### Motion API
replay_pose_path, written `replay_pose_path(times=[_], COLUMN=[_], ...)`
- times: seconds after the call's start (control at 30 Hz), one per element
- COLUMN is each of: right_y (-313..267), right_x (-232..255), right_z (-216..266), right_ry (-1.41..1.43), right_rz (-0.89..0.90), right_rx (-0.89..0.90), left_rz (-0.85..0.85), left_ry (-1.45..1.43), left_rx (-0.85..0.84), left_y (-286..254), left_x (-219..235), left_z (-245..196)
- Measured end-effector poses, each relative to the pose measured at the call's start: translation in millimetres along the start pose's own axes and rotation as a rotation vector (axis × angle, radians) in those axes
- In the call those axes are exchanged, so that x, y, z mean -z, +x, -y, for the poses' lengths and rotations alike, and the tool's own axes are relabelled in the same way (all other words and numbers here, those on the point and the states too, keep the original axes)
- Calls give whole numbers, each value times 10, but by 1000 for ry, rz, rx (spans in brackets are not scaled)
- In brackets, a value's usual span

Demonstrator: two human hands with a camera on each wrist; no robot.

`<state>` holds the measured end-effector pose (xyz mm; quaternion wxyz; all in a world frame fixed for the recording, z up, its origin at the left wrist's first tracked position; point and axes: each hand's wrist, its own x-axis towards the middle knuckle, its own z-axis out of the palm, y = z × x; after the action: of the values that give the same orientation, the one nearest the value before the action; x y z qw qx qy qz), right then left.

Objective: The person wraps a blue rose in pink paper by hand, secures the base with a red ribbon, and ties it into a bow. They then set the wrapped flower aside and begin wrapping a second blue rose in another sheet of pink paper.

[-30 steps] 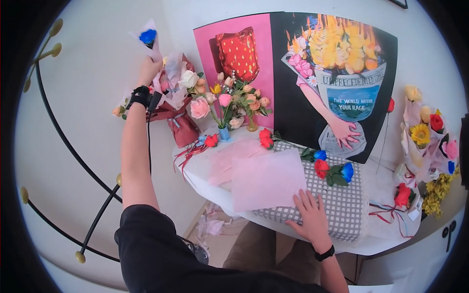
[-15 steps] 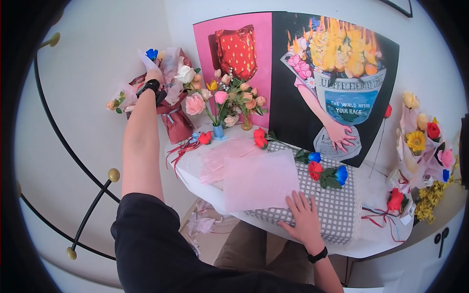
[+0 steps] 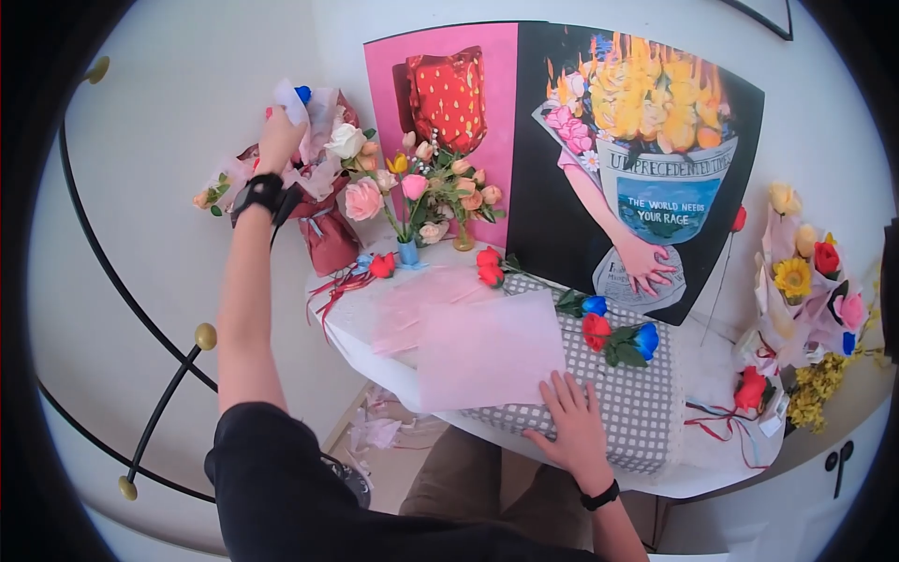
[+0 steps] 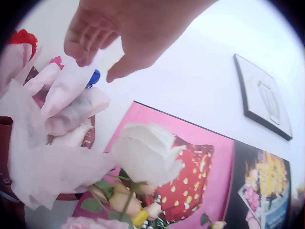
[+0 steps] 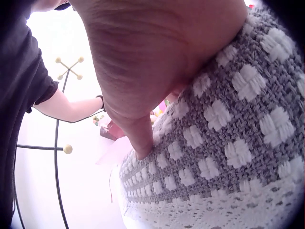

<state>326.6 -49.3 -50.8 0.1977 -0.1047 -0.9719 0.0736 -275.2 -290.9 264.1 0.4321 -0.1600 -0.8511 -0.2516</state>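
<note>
My left hand point(image 3: 280, 140) is over the burgundy-wrapped bouquet point(image 3: 330, 234) at the back left, its thumb apart from its fingers. Just beneath the fingertips, a blue rose point(image 4: 94, 78) in a pale paper wrap point(image 4: 71, 88) stands among the bouquet's other wrapped flowers. On the grey-and-white checked cloth point(image 3: 627, 412), my right hand point(image 3: 576, 436) rests with fingers spread. Its fingertips are right at the corner of a square pink paper sheet point(image 3: 492, 351). More pink sheets point(image 3: 393, 323) lie under and left of that one.
Red and blue roses point(image 3: 644, 342) lie on the cloth. Small vases point(image 3: 408, 253) of flowers stand at the back, before two posters point(image 3: 440, 178). Another bouquet point(image 3: 796, 281) is at the right end. A black rack with round knobs point(image 3: 205, 335) stands left.
My left hand has lowered the paper-wrapped blue rose into the burgundy bouquet, and its fingers have loosened. The right hand stays on the cloth beside the pink sheet.
</note>
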Motion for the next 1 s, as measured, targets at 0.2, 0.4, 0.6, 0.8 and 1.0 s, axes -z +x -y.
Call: replay_pose_path(times=[0.2, 0.4, 0.6, 0.8, 1.0], right_y=[12, 76, 158, 227, 304], right_x=[-15, -1, -21, -47, -66], right_z=[23, 71, 110, 172, 183], right_ry=[-9, -33, -49, -58, -71], right_rz=[32, 78, 109, 165, 211], right_rx=[5, -2, -29, -29, -72], left_rz=[911, 793, 503, 336, 344], left_ry=[-916, -513, -275, -244, -94], left_rx=[-3, -550, -860, -1241, -1469], left_y=[-1442, -2861, -3704, -4138, -4437], left_x=[955, 841, 360, -66, -545], left_z=[-468, -629, -1338, -2192, -2300])
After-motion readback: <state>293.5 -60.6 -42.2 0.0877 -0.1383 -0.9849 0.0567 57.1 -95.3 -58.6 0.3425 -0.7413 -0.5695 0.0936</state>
